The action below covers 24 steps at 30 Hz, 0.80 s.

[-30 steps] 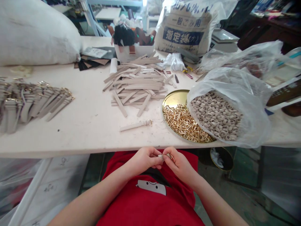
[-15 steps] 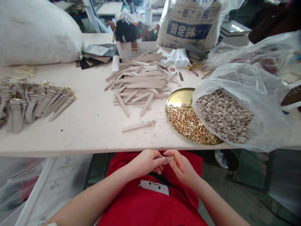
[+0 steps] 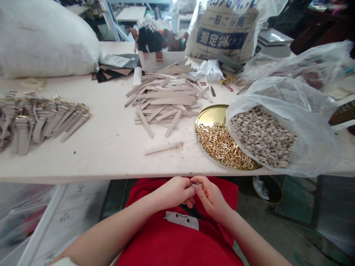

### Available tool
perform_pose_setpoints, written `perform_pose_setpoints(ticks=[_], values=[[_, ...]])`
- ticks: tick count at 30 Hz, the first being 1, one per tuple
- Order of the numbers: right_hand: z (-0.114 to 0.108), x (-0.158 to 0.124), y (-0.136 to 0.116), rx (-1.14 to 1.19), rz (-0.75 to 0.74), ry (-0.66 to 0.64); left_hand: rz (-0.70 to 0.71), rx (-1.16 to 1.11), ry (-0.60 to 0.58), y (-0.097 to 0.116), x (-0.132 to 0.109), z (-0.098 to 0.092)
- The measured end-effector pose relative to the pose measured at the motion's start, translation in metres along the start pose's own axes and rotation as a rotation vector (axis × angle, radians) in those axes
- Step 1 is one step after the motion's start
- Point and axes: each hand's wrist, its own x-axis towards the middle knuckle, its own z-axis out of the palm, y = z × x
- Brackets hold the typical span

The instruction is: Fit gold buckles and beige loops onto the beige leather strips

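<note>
Over my lap, just below the table's front edge, my left hand (image 3: 177,192) and my right hand (image 3: 210,195) meet with closed fingers. Between the fingertips they pinch a small beige strap (image 3: 196,184), mostly hidden by the fingers. A gold buckle (image 3: 205,192) with a red glint shows at the right fingers. On the table ahead lies one beige strap with a gold buckle (image 3: 164,147). To its right, a round gold tray (image 3: 213,111) carries many gold buckles (image 3: 222,144). Beside it, a clear plastic bag (image 3: 310,147) spills beige loops (image 3: 263,136).
Loose beige strips (image 3: 169,96) are heaped mid-table. Buckled straps (image 3: 41,122) form a pile at left. Behind stand a large white sack (image 3: 47,40), a white box (image 3: 148,61) and a printed bag (image 3: 222,33). A bin (image 3: 273,188) is under the table at right.
My two hands have drawn closer together, and the right fingers now cover more of the strap. The things on the table lie as before; the view has shifted slightly.
</note>
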Motion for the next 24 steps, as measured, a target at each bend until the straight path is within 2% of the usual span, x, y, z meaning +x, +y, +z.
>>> perform_pose_setpoints(ticks=[2,5,9,13,16,20,22,24], values=[[-0.004,0.000,-0.002,0.004,0.003,-0.012,0.046,0.083,0.005,0.006,-0.004,-0.001],[-0.009,0.004,-0.003,-0.074,0.025,0.062,0.102,0.306,0.053,0.012,-0.010,-0.009],[-0.005,0.027,0.000,-0.125,-0.020,0.138,0.169,0.668,0.322,0.010,-0.004,-0.024],[0.005,0.072,0.010,-0.245,0.027,0.182,0.194,0.896,0.547,0.004,0.017,-0.047],[0.012,0.100,0.020,-0.432,0.041,0.224,0.191,1.022,0.724,0.002,0.027,-0.081],[0.018,0.111,0.032,-0.491,0.008,0.346,0.055,1.099,0.935,0.001,0.031,-0.150],[0.018,0.110,0.036,-0.476,0.007,0.369,0.005,1.125,0.963,0.000,0.031,-0.181],[0.017,0.109,0.037,-0.463,0.019,0.368,-0.004,1.155,0.943,-0.001,0.031,-0.203]])
